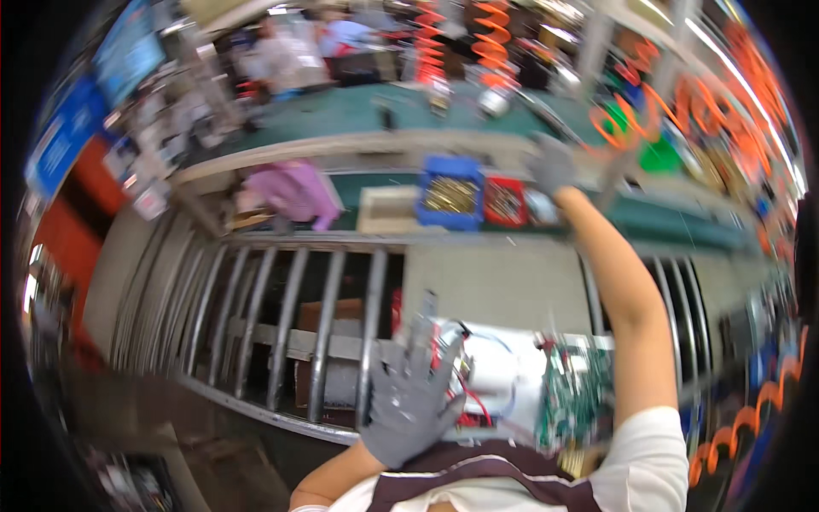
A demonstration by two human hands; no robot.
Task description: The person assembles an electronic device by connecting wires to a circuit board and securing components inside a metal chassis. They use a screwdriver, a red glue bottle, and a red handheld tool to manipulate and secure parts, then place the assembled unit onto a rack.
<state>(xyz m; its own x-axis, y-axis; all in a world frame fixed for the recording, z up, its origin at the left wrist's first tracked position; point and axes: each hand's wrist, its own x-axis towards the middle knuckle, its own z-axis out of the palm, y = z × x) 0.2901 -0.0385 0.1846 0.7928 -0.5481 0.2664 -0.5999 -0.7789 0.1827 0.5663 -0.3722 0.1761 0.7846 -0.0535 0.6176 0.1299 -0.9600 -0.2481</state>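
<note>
My left hand (411, 405), in a grey glove, lies with its fingers spread at the left side of a white unit (499, 363) with red and blue wires. A narrow silvery piece (424, 320) shows just beyond its fingertips; whether they touch is unclear. A bundle of green wires or parts (573, 388) lies on the unit's right side. My right hand (552, 164), also gloved in grey, is stretched far forward to the shelf edge, above a red bin (505, 203) and near a long dark tool (550, 117). Motion smears its fingers, so any grip is hidden.
A pale board (495, 277) lies on the metal roller conveyor (290, 328). Beyond it, the lower shelf holds a blue bin (450, 192) of brass-coloured parts and a pink cloth (299, 192). Coiled orange hoses (493, 43) hang over the green upper shelf (341, 115).
</note>
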